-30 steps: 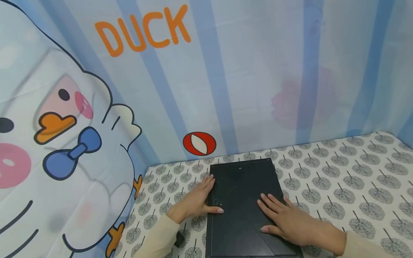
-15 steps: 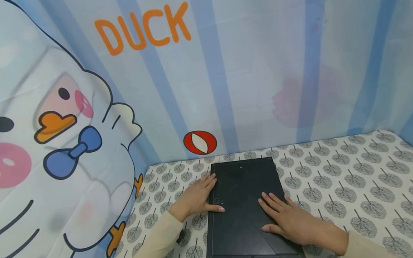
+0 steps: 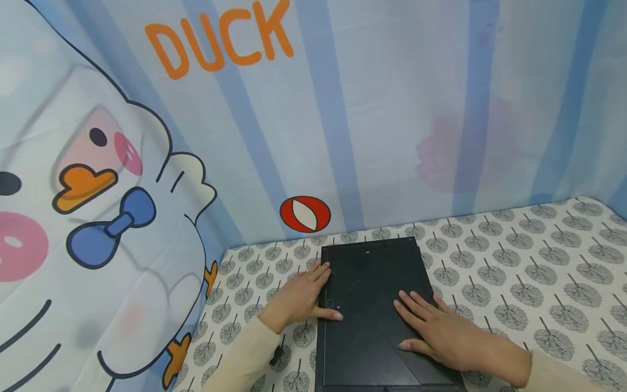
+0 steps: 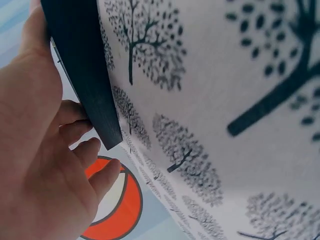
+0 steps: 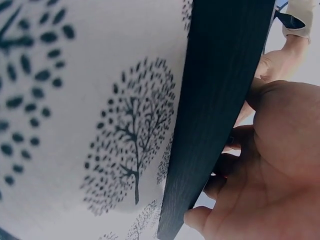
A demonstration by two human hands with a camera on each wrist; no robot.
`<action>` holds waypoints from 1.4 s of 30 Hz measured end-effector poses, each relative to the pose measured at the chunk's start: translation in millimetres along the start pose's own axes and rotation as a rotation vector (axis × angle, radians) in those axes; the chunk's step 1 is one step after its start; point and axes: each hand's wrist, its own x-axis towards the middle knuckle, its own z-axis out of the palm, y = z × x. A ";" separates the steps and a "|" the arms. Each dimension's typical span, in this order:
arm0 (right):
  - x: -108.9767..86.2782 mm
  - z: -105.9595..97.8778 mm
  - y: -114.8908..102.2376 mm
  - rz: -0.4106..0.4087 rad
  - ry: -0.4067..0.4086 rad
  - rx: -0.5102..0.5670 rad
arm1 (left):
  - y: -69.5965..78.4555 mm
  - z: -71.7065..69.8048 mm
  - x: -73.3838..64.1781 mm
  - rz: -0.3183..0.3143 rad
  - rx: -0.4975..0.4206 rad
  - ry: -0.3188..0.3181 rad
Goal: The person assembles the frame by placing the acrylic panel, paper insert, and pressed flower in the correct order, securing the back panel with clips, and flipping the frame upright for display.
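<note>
A flat black rectangular case or frame (image 3: 364, 348) lies on the cloth, one short side toward the back curtain. Its top has faint scratches and a small fitting at the left edge; the wrist views show a thick, dark, wood-grained side (image 4: 82, 65). Across its left edge rests my left hand (image 3: 301, 296), thumb and fingertips on the top, fingers extended. My right hand (image 3: 443, 329) lies on the right part of the top, fingers spread and mostly straight, the little finger near the edge. In the right wrist view that side (image 5: 215, 100) runs beside my right palm (image 5: 265, 175).
White cloth (image 3: 529, 283) with grey tree prints covers the table. A small dark object (image 3: 276, 355) lies beside the left sleeve. Behind hangs a blue striped curtain (image 3: 392, 120) with a duck print, the word DUCK and a red ball.
The head view has tilted slightly downward, so the curtain print sits higher. Both hands keep their places on the black case or frame.
</note>
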 end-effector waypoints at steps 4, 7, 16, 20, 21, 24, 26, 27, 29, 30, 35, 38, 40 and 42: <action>-0.9 -0.9 -0.6 -0.003 0.001 0.004 | 0.6 1.3 -1.5 -0.011 -0.048 -0.012; -1.8 -1.6 -1.1 -0.003 -0.002 0.003 | 1.7 1.4 -1.9 -0.018 -0.068 -0.026; -2.6 -0.5 -1.9 -0.009 0.005 0.004 | 4.3 -1.7 -3.1 -0.056 -0.106 -0.064; -1.6 4.8 2.8 -0.026 0.036 0.000 | 5.4 -3.4 -3.9 -0.063 -0.114 -0.061; -1.3 6.2 4.4 -0.028 0.043 0.003 | 5.7 -3.7 -3.9 -0.070 -0.115 -0.060; -0.1 8.2 7.2 -0.034 0.057 -0.001 | 7.1 -5.0 -5.2 -0.100 -0.134 -0.066; 0.1 6.7 7.0 -0.035 0.049 -0.001 | 7.8 -5.5 -5.9 -0.120 -0.148 -0.068; 0.0 5.6 6.3 -0.027 0.043 0.005 | 8.0 -5.3 -6.5 -0.129 -0.157 -0.070; -0.2 2.6 4.4 -0.023 0.027 0.009 | 8.3 -4.8 -8.3 -0.134 -0.168 -0.071; -0.2 1.4 3.6 -0.016 0.015 0.009 | 8.1 -3.8 -9.0 -0.132 -0.169 -0.071; -0.1 -4.7 0.3 0.019 -0.024 -0.007 | 8.8 1.1 -17.7 -0.112 -0.171 -0.066; 0.0 -9.4 -1.2 0.034 -0.048 -0.007 | 10.8 3.6 -25.1 -0.103 -0.207 -0.076; 0.6 -14.7 -2.0 0.040 -0.060 0.000 | 12.5 4.9 -29.9 -0.090 -0.219 -0.080; 0.9 -21.4 -3.1 0.046 -0.066 0.020 | 14.3 6.8 -34.3 -0.077 -0.218 -0.086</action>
